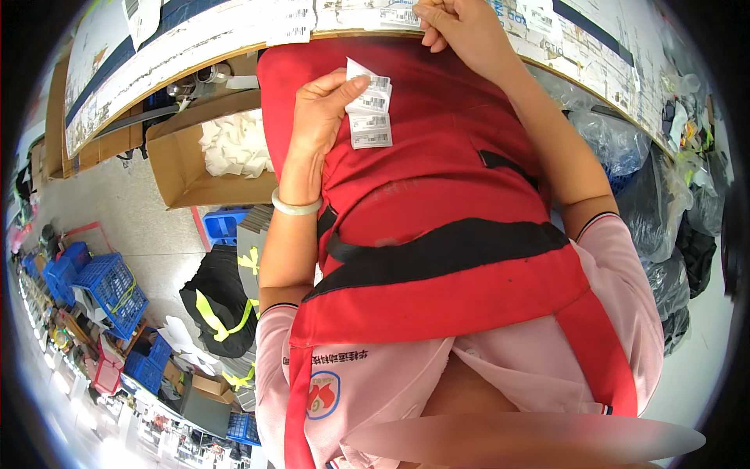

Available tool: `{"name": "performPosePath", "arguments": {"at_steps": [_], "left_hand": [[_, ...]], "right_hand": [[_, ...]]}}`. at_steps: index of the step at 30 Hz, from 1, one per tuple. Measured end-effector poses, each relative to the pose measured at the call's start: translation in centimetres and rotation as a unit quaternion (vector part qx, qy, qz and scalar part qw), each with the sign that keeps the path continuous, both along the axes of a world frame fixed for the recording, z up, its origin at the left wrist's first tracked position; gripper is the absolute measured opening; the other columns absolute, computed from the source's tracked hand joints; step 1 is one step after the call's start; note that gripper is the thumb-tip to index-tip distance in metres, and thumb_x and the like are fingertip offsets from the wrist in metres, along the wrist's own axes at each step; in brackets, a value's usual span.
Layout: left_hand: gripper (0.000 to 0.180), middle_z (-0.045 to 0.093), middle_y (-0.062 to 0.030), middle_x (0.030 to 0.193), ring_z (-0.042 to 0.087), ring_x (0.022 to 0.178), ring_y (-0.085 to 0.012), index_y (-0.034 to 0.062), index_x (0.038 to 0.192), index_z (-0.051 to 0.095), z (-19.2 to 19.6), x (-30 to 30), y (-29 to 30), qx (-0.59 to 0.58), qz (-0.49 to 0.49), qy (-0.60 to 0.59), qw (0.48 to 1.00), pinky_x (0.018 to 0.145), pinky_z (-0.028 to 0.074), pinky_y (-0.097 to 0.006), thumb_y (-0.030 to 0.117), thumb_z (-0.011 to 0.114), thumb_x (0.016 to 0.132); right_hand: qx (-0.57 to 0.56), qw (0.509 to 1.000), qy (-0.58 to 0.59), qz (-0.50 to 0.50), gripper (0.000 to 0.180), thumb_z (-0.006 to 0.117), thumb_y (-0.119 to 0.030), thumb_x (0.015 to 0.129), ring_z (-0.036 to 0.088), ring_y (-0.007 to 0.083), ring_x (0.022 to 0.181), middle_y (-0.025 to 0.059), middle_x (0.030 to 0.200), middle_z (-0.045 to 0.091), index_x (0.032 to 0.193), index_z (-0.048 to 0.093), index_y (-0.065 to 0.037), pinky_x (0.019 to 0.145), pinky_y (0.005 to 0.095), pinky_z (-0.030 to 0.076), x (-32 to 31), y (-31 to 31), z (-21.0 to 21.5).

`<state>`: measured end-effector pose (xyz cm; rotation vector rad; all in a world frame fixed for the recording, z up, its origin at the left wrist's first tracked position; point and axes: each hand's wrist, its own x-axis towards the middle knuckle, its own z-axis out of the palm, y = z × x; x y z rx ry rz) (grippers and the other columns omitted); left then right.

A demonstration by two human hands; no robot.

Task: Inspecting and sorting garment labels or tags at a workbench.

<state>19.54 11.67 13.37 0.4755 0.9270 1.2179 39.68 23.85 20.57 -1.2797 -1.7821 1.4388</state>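
Your left hand (pixel 322 100) clamped fingers on labels (pixel 370 121) over the red apron (pixel 445 148); right hand (pixel 461 30) sat beyond it, finger grip unclear

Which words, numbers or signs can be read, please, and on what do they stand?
Wording is not copied, only located:
White label strip in left hand: barcodes, small print unreadable.
Pink shirt: dark lettering by a blue-rimmed red emblem.
White worktable: blue lettering, partly cut off.

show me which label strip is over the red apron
The label strip pinched in the left hand; the other strips are up at the white worktable.
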Motion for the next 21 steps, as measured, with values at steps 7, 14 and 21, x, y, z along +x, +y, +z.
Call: {"name": "performPosePath", "arguments": {"at_steps": [7, 14, 21], "left_hand": [[0.014, 0.069, -0.0113, 0.088, 0.066, 0.077, -0.0143, -0.0051, 0.098, 0.067, -0.5, -0.3, 0.4, -0.019, -0.005, -0.026, 0.999, 0.069, 0.054, -0.025, 0.002, 0.065, 0.086], [0.014, 0.069, -0.0110, 0.088, 0.066, 0.076, -0.0140, -0.0049, 0.098, 0.067, -0.6, -0.3, 0.4, -0.021, -0.005, -0.031, 0.999, 0.068, 0.054, -0.024, 0.002, 0.064, 0.086], [0.014, 0.069, -0.0106, 0.089, 0.065, 0.077, -0.0137, -0.0045, 0.099, 0.067, -0.7, -0.4, 0.4, -0.022, -0.015, -0.025, 0.999, 0.069, 0.054, -0.024, 0.002, 0.065, 0.087]], "right_hand": [[-0.072, 0.994, -0.071, 0.034, 0.019, 0.055, -0.012, 0.093, 0.062, 0.0157, 0.058, 0.0106, 0.070, 0.062, 0.086, 0.059, 0.005, 0.052, 0.0260, 0.051, -0.3, 1.8, 1.3], [-0.089, 0.991, -0.091, 0.048, 0.018, 0.055, -0.010, 0.092, 0.062, 0.0160, 0.058, 0.0111, 0.070, 0.062, 0.086, 0.058, 0.007, 0.052, 0.0259, 0.052, -1.0, 2.1, 2.4], [-0.075, 0.990, -0.105, 0.056, 0.018, 0.054, -0.010, 0.092, 0.062, 0.0154, 0.057, 0.0103, 0.069, 0.062, 0.086, 0.059, 0.006, 0.052, 0.0258, 0.052, -1.1, 2.2, 2.0]]}}
